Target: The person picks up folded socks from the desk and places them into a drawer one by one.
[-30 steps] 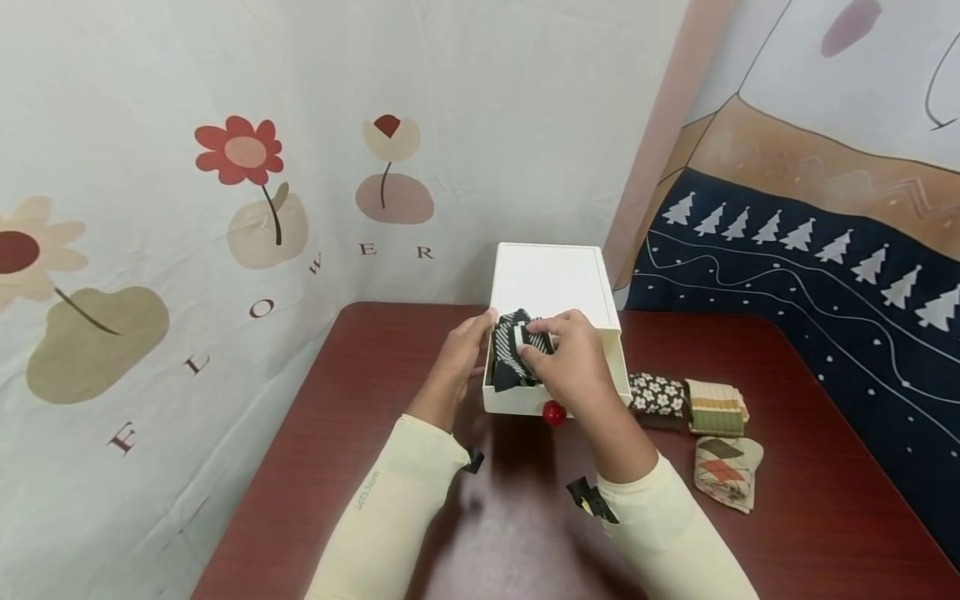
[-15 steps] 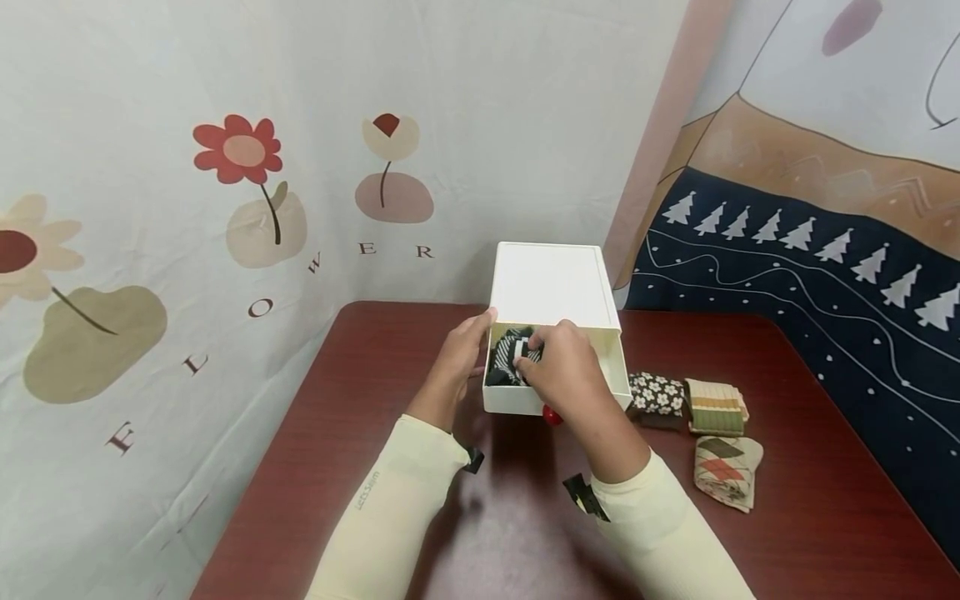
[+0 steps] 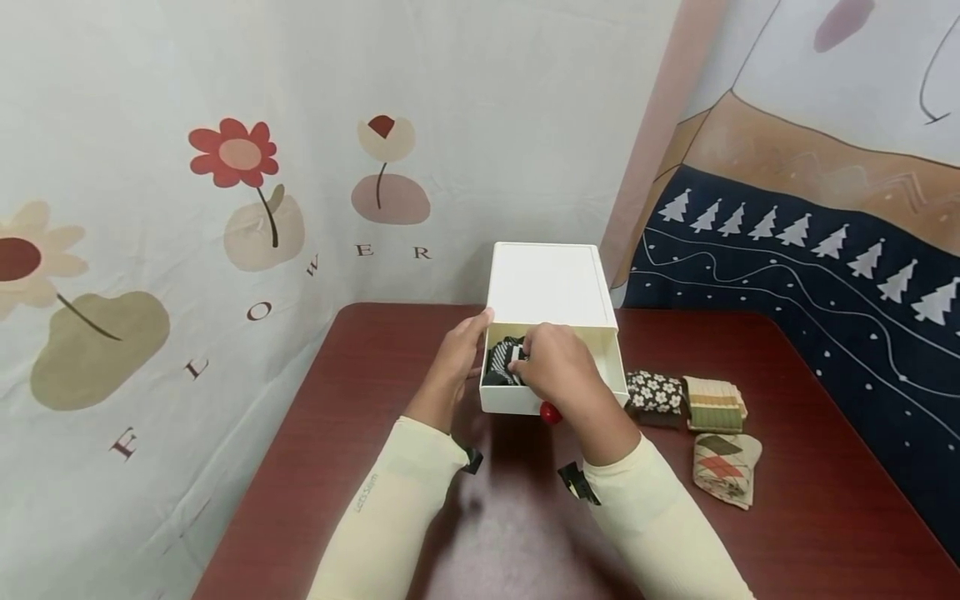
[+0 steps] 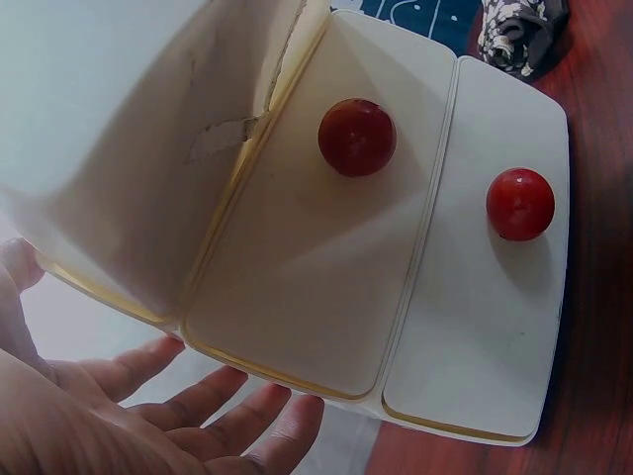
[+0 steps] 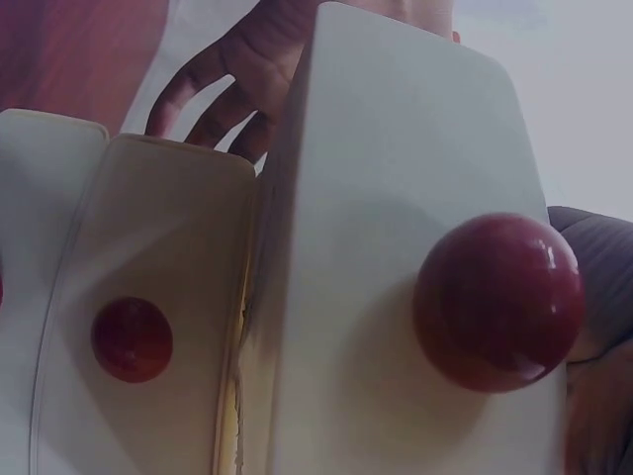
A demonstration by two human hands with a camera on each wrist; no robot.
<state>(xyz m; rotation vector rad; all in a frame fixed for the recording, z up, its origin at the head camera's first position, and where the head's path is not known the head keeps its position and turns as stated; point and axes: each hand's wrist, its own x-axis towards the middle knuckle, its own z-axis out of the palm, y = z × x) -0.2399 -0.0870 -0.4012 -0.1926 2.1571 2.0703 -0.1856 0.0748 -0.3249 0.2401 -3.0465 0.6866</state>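
Note:
A small white drawer unit (image 3: 551, 283) stands on the table with its top drawer (image 3: 513, 402) pulled out. Inside at the left lies a folded black-and-white patterned sock (image 3: 501, 360). My right hand (image 3: 561, 362) reaches into this drawer, fingers curled, and grips the sock with the thumb on its white band; the other fingertips are hidden behind the hand. My left hand (image 3: 459, 354) rests along the unit's left side, and in the left wrist view its straight fingers (image 4: 213, 396) touch the side edges of the drawers.
Right of the unit lie a folded black sock with white flowers (image 3: 655, 392), a striped sock (image 3: 715, 403) and a beige argyle sock (image 3: 726, 468). Red round knobs (image 3: 551, 412) stick out from the drawer fronts. A printed cloth (image 3: 465, 125) hangs behind the reddish-brown table (image 3: 345, 417).
My right hand has moved down into the drawer with the patterned sock, which earlier showed above the rim. My left hand stays at the unit's side.

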